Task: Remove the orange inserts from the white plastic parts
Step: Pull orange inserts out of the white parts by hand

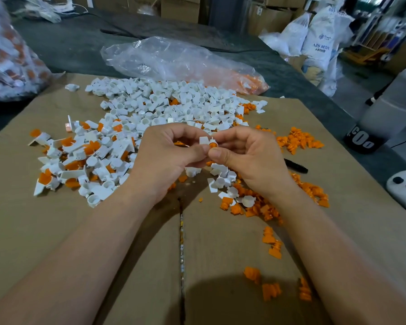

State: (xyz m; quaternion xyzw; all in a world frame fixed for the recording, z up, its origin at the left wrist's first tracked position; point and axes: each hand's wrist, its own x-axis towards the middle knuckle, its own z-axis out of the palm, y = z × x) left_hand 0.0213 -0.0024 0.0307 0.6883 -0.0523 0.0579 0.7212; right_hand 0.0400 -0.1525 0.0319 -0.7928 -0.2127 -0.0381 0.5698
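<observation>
- Over the middle of the cardboard sheet (56, 231): left hand (167, 156) and right hand (249, 156), fingertips together, raised off the surface.
- Pinched between the left hand's thumb and forefinger, a white part (204, 140); other fingers curled in.
- Nipped by the right hand's thumb and forefinger, the orange insert (213, 144), right up against the end of that white part.
- Behind the hands, a big heap of white parts (164, 102), very little orange among them.
- Off to the left, a mixed pile (80, 158), white pieces with orange showing in them.
- To the right and around the right wrist, loose orange inserts (298, 139) scattered on the cardboard.
- Further back, a clear plastic bag (174, 59), orange at its right end.
- Just right of the right hand, a black marker (295, 166).
</observation>
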